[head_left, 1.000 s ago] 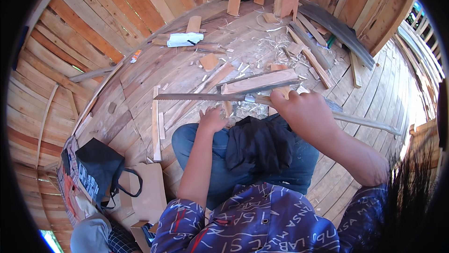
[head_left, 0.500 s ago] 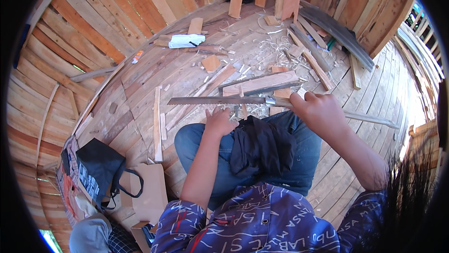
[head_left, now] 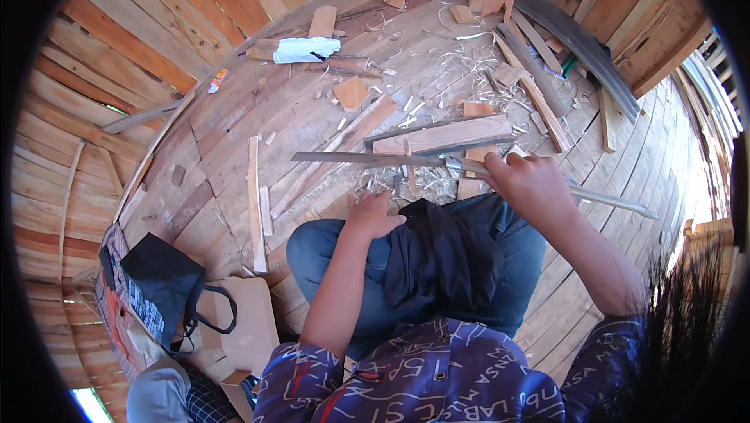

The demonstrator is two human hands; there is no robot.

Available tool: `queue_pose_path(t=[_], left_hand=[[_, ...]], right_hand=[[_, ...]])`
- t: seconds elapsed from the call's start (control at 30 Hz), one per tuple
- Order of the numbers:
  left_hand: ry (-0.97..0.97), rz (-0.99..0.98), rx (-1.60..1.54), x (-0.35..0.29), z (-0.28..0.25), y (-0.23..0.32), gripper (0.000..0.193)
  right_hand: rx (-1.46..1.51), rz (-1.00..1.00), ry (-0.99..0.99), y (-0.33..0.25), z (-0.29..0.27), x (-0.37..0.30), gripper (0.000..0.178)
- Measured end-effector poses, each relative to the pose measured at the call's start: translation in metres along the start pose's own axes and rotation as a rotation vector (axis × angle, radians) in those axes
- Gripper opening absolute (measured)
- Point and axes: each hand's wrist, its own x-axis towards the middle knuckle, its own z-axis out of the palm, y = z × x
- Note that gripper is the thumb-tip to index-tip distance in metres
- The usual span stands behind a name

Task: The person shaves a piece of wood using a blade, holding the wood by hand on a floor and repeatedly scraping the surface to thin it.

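Over the last second, the saw [head_left: 351, 158] and the right hand [head_left: 531, 187] have shifted rightward, so the blade's tip now sits clear of the narrow strip [head_left: 256, 204] it overlapped. The right hand is wrapped around the saw's long pale handle [head_left: 613, 200]. The left hand [head_left: 371, 216] lies knuckles up by the left knee; whether its fingers grip anything I cannot tell. The saw stretches crosswise beyond the lap, its blade long, thin and grey-brown, with a shiny collar [head_left: 453, 163] where it meets the handle. The blade crosses a slim stick [head_left: 408, 165]. Just beyond lies a thick board [head_left: 441, 135]. Curled shavings [head_left: 461, 64] and offcuts litter the plank floor [head_left: 625, 165]. Plank walls [head_left: 148, 9] curve around; a black bag [head_left: 160, 282] stands at left beside cardboard [head_left: 246, 314].
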Motion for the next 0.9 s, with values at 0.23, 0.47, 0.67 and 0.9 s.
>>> queue_pose_path(t=[0.23, 0.47, 0.67, 0.9], left_hand=[[-0.093, 0.025, -0.162, 0.034, 0.013, -0.016, 0.073], [-0.225, -0.052, -0.230, 0.050, 0.011, -0.024, 0.074], [-0.241, -0.026, -0.233, 0.051, 0.002, -0.016, 0.075], [-0.179, -0.004, -0.232, 0.051, 0.010, -0.019, 0.069]], right_hand=[[0.186, 0.109, -0.187, 0.029, 0.141, 0.055, 0.037], [0.232, 0.207, -0.430, 0.028, 0.211, 0.079, 0.041], [0.207, 0.206, -0.399, 0.028, 0.219, 0.086, 0.038], [0.289, 0.366, -0.335, 0.029, 0.196, 0.098, 0.034]])
